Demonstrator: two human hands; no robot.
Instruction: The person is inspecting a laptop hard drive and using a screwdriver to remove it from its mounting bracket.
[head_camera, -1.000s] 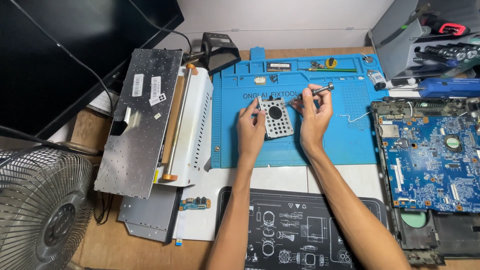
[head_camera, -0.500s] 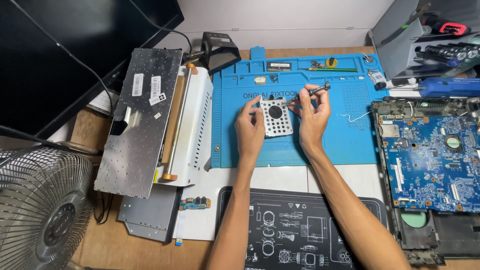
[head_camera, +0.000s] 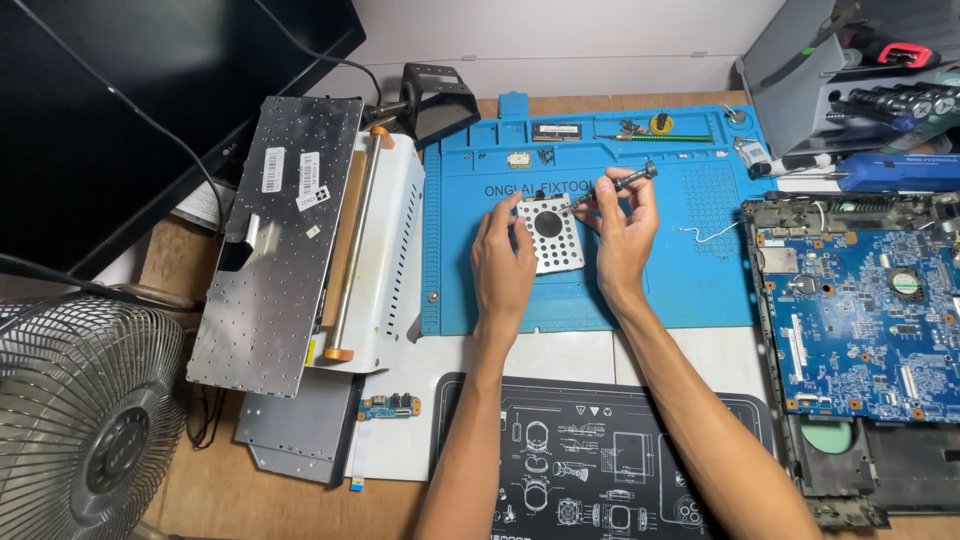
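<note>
A perforated silver metal bracket (head_camera: 552, 235) with a round hole lies on the blue work mat (head_camera: 660, 290). My left hand (head_camera: 503, 262) steadies the bracket's left edge with its fingertips. My right hand (head_camera: 622, 228) grips a small dark screwdriver (head_camera: 618, 186), its tip angled down toward the bracket's upper right corner. Both forearms reach in from the bottom of the view.
A blue laptop motherboard (head_camera: 860, 320) in its dark chassis lies right. An upturned keyboard (head_camera: 275, 240) and white metal panel (head_camera: 390, 250) rest left. A fan (head_camera: 75, 430) stands at bottom left, a black diagram mat (head_camera: 590, 460) lies near me, tool holders (head_camera: 870, 70) sit upper right.
Nothing has clearly changed; both hands stay on the bracket and screwdriver in nearly the same place.
</note>
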